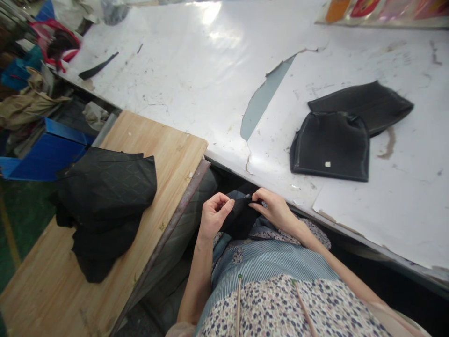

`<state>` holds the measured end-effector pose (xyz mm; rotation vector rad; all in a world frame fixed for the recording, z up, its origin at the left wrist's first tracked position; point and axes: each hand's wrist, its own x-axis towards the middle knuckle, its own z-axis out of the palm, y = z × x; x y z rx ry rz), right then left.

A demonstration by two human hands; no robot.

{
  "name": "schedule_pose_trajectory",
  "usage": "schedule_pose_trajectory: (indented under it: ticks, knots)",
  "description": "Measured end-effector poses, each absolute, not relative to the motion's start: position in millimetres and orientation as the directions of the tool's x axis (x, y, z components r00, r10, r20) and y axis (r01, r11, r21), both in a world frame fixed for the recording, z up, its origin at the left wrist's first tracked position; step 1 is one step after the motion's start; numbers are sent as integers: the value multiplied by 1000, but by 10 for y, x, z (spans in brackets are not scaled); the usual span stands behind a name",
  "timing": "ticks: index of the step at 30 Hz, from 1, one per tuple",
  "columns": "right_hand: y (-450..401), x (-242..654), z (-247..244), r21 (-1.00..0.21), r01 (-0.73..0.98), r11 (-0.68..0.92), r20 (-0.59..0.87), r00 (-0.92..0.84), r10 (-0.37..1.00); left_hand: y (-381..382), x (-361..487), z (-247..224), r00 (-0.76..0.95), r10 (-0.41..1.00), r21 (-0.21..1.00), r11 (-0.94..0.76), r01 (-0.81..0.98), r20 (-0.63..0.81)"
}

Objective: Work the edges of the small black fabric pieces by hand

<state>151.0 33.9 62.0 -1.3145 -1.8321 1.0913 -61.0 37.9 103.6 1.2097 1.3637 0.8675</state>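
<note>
Over my lap, just below the edge of the white table, a piece of black fabric hangs between my two hands. My left hand pinches its upper left edge between thumb and fingers. Opposite it, my right hand grips the upper right edge, thumb below and fingers on top. The fabric's lower part drops into shadow against my striped apron. To the right on the table lie a black sewn leather-like piece with a small white tag and a second black piece partly under it.
On my left a wooden board carries a heap of black cut pieces. Beyond it stands a blue box. A black strip lies on the far left of the table. A plastic-covered packet sits at the back right.
</note>
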Motion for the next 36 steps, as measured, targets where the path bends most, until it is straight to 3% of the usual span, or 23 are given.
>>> schedule_pose_trajectory:
  ticks: [36]
  knots:
    - [378, 1493, 618, -881, 451, 140, -6, -305, 952, 392, -589, 1027, 58, 963, 947, 248, 203, -265]
